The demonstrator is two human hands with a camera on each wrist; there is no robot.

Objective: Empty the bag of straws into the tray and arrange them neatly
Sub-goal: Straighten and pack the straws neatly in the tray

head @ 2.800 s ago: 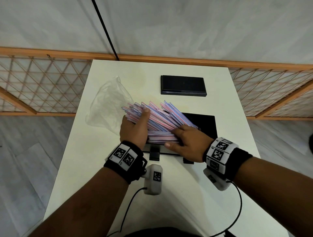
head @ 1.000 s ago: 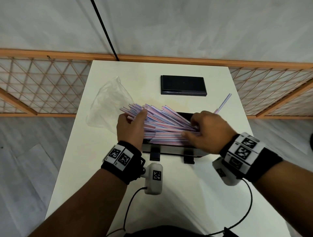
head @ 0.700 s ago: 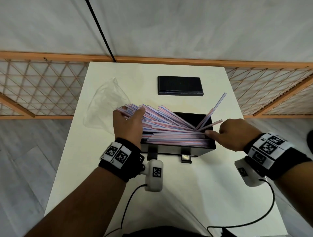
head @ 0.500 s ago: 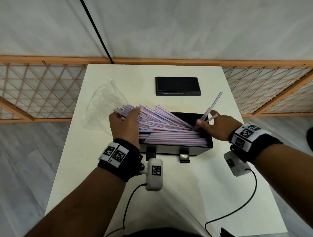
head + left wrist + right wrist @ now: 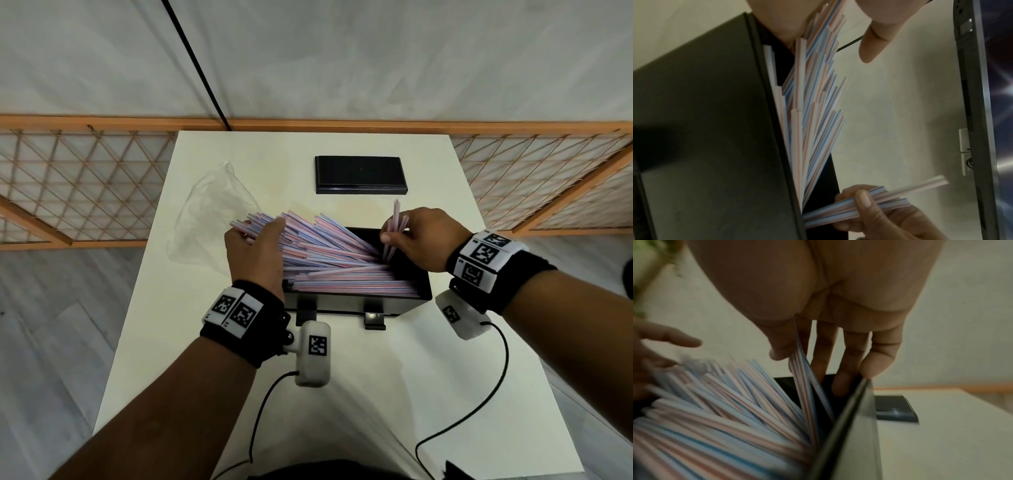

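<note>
A heap of pink and blue striped straws (image 5: 329,260) lies fanned in the black tray (image 5: 356,304), their left ends sticking out over its left rim. My left hand (image 5: 260,240) rests flat on those left ends, its thumb (image 5: 871,48) held straight. At the tray's right end my right hand (image 5: 399,236) pinches a few straws (image 5: 394,222) between thumb and fingers. They stand nearly upright with their lower ends inside the tray (image 5: 849,426). The same pinched straws (image 5: 849,209) show in the left wrist view. The empty clear bag (image 5: 212,219) lies left of the tray.
A flat black lid (image 5: 361,174) lies beyond the tray on the white table (image 5: 359,394). Cables from both wrist cameras trail over the table's near part. An orange lattice fence (image 5: 78,185) runs behind the table on both sides.
My right hand left the heap, caught a few stray straws at the tray's right end and tipped them nearly upright. My left hand stayed on the straws' left ends.
</note>
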